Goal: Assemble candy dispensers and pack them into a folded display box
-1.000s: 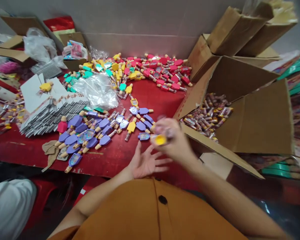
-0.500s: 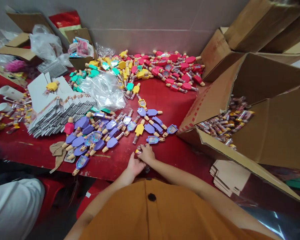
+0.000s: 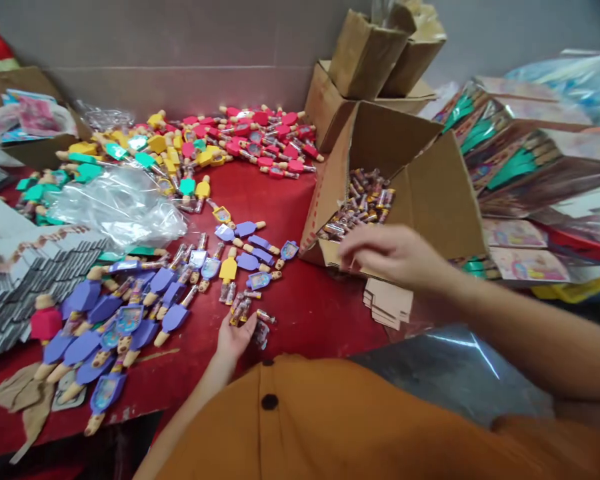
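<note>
My right hand (image 3: 390, 257) reaches over the front flap of an open cardboard box (image 3: 420, 193), fingers loosely together, just short of the loose candy tubes (image 3: 357, 207) inside. No held item shows in it. My left hand (image 3: 235, 337) lies palm up at the red table's (image 3: 310, 293) front, fingers apart. Several small transparent candy tubes (image 3: 241, 310) lie at its fingertips. Just beyond them are purple popsicle-shaped plastic toys (image 3: 175, 317) and a yellow one (image 3: 228, 269).
Piles of red (image 3: 260, 137), yellow and teal toys cover the table's back. A transparent plastic bag (image 3: 117, 207) and stacked grey-edged printed cards (image 3: 30, 287) lie left. Flat cardboard pieces (image 3: 387, 301) sit below the box, with colourful display boxes (image 3: 520, 160) on the right.
My hands have separated: the right moved from the table front to the box, and the left stays near the front. Several loose tubes now lie there. The view has turned right.
</note>
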Demonstrator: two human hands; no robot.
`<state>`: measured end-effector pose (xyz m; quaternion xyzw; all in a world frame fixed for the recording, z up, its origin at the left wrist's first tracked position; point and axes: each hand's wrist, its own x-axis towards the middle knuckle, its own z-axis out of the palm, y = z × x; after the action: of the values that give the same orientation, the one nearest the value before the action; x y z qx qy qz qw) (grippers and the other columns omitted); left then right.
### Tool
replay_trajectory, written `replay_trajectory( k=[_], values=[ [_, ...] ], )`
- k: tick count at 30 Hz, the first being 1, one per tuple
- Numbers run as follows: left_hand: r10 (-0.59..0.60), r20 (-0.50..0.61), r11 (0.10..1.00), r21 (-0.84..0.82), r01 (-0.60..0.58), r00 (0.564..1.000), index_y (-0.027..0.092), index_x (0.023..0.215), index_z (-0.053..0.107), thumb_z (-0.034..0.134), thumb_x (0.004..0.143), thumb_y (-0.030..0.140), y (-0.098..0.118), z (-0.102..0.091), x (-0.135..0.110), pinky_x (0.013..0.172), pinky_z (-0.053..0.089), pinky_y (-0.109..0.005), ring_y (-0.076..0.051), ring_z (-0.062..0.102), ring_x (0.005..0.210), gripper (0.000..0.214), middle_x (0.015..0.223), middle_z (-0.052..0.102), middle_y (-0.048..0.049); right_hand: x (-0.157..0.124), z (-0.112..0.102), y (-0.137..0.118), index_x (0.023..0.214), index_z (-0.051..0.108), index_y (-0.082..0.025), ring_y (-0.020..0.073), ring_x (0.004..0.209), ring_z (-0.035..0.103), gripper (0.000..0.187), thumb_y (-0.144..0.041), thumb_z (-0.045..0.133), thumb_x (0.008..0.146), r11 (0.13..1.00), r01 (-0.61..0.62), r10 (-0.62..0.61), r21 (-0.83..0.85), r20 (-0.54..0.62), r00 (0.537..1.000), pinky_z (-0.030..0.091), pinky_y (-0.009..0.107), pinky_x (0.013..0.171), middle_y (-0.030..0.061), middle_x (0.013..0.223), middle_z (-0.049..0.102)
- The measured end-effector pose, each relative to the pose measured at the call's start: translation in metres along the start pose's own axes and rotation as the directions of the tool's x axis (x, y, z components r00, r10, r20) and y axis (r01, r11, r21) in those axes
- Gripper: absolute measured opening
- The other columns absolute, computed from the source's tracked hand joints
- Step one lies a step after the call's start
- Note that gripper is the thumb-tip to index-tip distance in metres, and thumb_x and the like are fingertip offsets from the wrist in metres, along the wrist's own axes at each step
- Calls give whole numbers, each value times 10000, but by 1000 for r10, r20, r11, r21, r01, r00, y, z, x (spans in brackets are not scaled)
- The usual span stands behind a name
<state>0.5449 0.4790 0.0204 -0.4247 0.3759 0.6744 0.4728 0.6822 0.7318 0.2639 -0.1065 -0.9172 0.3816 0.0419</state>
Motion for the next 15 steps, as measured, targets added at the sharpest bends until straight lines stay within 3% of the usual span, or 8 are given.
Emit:
replay_trajectory(
  k=[1, 2, 3, 5, 8, 10, 15],
  values=[
    [11, -30, 1000, 11, -11, 999, 120, 963, 527, 380, 901, 298, -2, 2, 2, 628, 547, -285, -188, 632, 832, 239, 931, 595, -108, 8, -16, 18, 902, 629, -180, 109, 782, 591, 245, -122, 418, 792, 977, -84, 90, -198, 24, 996, 465, 227, 713, 15, 880, 633],
    [22, -64, 1000, 23, -21, 998, 121, 986, 525, 394, 905, 302, -4, 4, 4, 616, 539, -270, -165, 624, 803, 238, 924, 592, -89, 17, -25, 40, 894, 639, -186, 137, 850, 583, 238, -119, 445, 774, 892, -170, 232, -418, 100, 968, 454, 257, 765, 18, 916, 629],
    [31, -99, 999, 37, -27, 995, 121, 1012, 522, 412, 905, 307, -7, 7, 7, 605, 531, -257, -144, 612, 775, 241, 920, 588, -73, 26, -28, 63, 902, 644, -190, 164, 896, 572, 233, -120, 470, 763, 764, -250, 420, -595, 165, 893, 445, 283, 791, 22, 945, 625],
    [33, -160, 997, 68, -22, 986, 119, 1052, 517, 452, 896, 315, -11, 12, 10, 592, 517, -246, -117, 585, 735, 259, 922, 580, -55, 42, -19, 107, 989, 629, -139, 208, 929, 564, 279, -113, 554, 721, 691, -311, 535, -653, 172, 827, 444, 297, 793, 81, 997, 612],
    [21, -231, 994, 110, 5, 973, 118, 1063, 518, 472, 888, 313, -15, 17, 10, 590, 507, -244, -109, 567, 719, 266, 928, 570, -52, 59, 14, 157, 1238, 463, -123, 225, 1000, 533, 525, -265, 617, 757, 624, -394, 614, -675, 111, 782, 450, 341, 827, 143, 1207, 496],
    [23, -272, 991, 132, 14, 962, 121, 1066, 517, 481, 884, 304, -15, 15, 8, 590, 503, -243, -109, 563, 721, 261, 934, 566, -52, 68, 38, 178, 1293, 389, -154, 233, 1063, 495, 562, -359, 579, 806, 605, -412, 628, -681, 90, 773, 435, 410, 873, 137, 1286, 418],
    [43, -386, 988, 154, 19, 922, 138, 1128, 482, 491, 876, 311, -13, 5, 3, 622, 508, -266, -131, 563, 782, 306, 1011, 543, -69, 87, 73, 206, 1223, 459, -168, 277, 1218, 348, 436, -368, 532, 843, 629, -352, 554, -693, 82, 828, 289, 536, 996, 99, 1307, 392]
  ],
)
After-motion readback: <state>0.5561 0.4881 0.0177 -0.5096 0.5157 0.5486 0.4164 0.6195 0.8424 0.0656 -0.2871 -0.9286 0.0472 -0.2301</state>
